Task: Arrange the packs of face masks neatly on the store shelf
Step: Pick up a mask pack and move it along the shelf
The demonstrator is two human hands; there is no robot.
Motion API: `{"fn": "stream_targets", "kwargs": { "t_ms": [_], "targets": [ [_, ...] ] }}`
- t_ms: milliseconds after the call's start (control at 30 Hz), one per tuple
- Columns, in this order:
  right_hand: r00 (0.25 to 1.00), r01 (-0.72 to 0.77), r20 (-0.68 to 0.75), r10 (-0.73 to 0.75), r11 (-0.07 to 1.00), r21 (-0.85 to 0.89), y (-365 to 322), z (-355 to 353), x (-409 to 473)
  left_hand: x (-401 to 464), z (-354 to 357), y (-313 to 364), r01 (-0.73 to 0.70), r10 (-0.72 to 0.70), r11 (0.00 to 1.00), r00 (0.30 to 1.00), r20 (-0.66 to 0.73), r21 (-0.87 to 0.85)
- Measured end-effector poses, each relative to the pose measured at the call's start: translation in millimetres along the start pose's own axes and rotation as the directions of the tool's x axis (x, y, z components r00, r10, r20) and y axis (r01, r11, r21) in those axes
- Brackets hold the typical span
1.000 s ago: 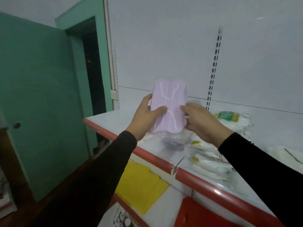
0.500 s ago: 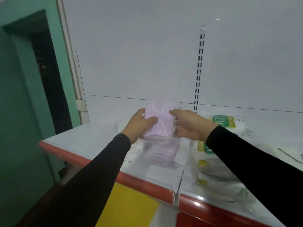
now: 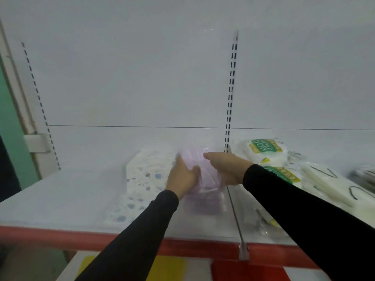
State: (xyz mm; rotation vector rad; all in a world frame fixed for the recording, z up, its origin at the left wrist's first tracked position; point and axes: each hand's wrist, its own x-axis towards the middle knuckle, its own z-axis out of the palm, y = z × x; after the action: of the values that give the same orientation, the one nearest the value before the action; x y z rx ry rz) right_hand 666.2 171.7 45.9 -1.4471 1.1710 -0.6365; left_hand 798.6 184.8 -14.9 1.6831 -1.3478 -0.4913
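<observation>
Here both hands, left [image 3: 183,177] and right [image 3: 227,169], grip the purple mask pack [image 3: 199,165] between them.

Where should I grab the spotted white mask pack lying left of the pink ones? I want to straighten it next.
Take the spotted white mask pack by its two long side edges, coming from the front over the red shelf lip. It lies flat and runs front to back, and its left side looks unobstructed.
</observation>
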Motion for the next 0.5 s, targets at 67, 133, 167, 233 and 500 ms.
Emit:
{"fn": "stream_targets", "kwargs": {
  "t_ms": [67, 133, 167, 233, 500],
  "targets": [
    [0.995, 0.057, -0.065, -0.080, 0.953, -0.296, 2.1, 4.9, -1.7, 9.2, 7.4, -15.0, 0.012, -0.011, 1.000, 0.998, 0.054, -0.013],
    [0.984, 0.139, 0.007, -0.179, 0.735, -0.664, 7.6, 5.9, -7.4, 18.4, 14.5, -28.5, 0.020, -0.018, 1.000, 0.994, 0.107, -0.021],
    [0.987, 0.112, 0.009, -0.163, 0.634, -0.765, 7.9, 6.0, -6.5, 20.8, 16.0, -32.0, 0.025, -0.022, 0.999, 0.991, 0.129, -0.022],
    [0.992, 0.082, 0.022, -0.124, 0.505, -0.859, 5.9, 11.5, -8.6, 19.1, 15.0, -31.9, 0.045, -0.036, 0.998, 0.984, 0.176, -0.047],
    [0.999, 0.011, -0.016, -0.048, 0.497, -0.868, 14.9, 19.6, -0.7, 2.3, 10.1, -18.0, 0.088, -0.086, 0.996, 0.970, 0.228, 0.001]
  ]
}}
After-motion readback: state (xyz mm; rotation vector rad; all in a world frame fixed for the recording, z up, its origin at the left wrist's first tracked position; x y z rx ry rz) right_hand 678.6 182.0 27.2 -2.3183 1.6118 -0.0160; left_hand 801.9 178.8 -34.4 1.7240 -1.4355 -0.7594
